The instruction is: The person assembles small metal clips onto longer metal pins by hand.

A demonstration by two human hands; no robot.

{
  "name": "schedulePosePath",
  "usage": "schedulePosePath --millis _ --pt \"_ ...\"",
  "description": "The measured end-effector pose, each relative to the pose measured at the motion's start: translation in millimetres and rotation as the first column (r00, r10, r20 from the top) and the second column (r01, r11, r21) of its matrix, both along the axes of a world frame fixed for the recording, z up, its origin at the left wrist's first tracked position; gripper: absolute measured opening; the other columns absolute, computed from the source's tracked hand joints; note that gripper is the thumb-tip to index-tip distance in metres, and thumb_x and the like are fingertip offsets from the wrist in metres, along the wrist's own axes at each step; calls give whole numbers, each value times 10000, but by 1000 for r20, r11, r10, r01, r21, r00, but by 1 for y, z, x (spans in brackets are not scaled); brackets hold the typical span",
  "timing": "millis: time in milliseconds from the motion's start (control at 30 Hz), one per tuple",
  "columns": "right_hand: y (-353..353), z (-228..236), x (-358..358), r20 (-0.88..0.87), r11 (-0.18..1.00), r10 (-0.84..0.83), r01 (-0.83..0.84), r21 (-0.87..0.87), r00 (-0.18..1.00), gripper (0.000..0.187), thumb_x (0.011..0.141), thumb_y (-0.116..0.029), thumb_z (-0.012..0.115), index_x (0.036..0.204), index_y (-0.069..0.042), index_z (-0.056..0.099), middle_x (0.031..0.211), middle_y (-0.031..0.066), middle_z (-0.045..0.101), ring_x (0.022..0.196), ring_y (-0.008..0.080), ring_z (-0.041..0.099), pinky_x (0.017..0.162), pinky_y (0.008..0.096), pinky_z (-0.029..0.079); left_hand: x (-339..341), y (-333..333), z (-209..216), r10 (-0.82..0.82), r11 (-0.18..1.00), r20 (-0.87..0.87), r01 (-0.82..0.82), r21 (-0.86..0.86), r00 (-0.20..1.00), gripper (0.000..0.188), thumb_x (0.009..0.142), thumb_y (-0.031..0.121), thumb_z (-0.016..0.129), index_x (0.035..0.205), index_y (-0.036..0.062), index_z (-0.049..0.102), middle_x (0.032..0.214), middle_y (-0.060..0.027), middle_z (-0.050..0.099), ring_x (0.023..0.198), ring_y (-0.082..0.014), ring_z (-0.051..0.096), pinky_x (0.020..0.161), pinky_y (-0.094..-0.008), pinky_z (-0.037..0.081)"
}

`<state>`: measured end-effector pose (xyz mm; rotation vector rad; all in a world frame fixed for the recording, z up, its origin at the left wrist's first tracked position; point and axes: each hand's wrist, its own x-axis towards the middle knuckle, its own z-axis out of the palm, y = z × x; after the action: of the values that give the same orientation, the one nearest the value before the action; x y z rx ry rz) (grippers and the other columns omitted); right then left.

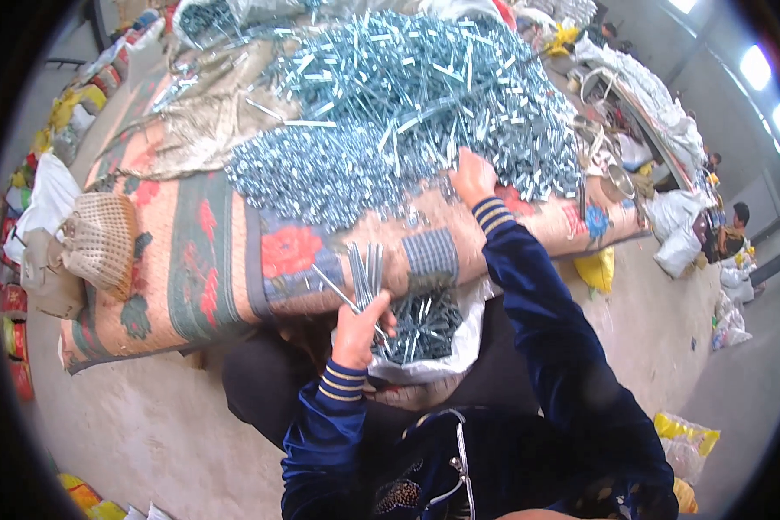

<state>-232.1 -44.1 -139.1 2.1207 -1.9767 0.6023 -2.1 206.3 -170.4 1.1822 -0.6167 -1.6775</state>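
My left hand (360,336) is closed around a bunch of thin metal rods (368,276), which stick up out of the fist; one rod slants off to the left. Just beside it, an open white sack (470,345) between my knees holds many dark metal strips (425,328). My right hand (474,178) reaches to the near edge of a large heap of shiny metal strips (425,78). Its fingers are bent together at the heap, and what they pinch is too small to make out. Left of that hand lies a heap of small metal pieces (308,178).
The heaps lie on a table with a flowered cover (225,286). A woven basket (101,238) stands at its left end, crumpled sacking (212,130) behind. A metal bowl (617,182) sits at the right end. Bags line the walls; other people (737,224) sit far right.
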Motion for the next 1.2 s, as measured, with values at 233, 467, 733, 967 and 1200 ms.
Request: schedulePosePath --millis 233,467,733,967,1200 --pt "75 13 32 992 769 -3 -633 85 129 316 818 -111 659 1097 -25 540 798 59 639 730 121 630 651 248 505 7 -2 7 -102 994 -124 95 -59 987 237 861 233 634 900 -1 621 614 -71 603 466 -128 543 431 -225 398" --pt "147 26 42 991 602 -129 -791 110 39 248 872 -89 604 1075 -41 470 826 48 611 735 134 633 661 251 512 2 4 11 -197 975 -98 184 -125 975 216 871 190 620 882 -26 627 611 -78 612 461 -132 542 445 -220 413" --pt "153 32 23 966 514 28 -833 206 256 299 863 -91 612 1111 -26 459 811 38 594 684 107 598 634 239 497 1 18 10 -279 950 -52 268 -160 959 196 868 180 618 895 -14 620 619 -81 614 458 -120 540 423 -222 405" --pt "153 44 31 972 476 -118 -847 236 204 304 865 -78 616 1122 -18 465 841 46 626 677 102 607 623 224 497 10 2 23 -329 927 49 332 -173 943 205 867 183 616 906 -18 621 626 -83 617 451 -116 528 417 -219 398" --pt "165 14 38 970 626 -231 -753 203 69 222 853 -138 652 1027 -38 558 789 -3 596 596 62 553 553 188 452 11 -1 9 -142 990 -208 144 -6 968 352 907 348 571 1061 31 592 788 -71 663 586 -104 620 400 -200 332"
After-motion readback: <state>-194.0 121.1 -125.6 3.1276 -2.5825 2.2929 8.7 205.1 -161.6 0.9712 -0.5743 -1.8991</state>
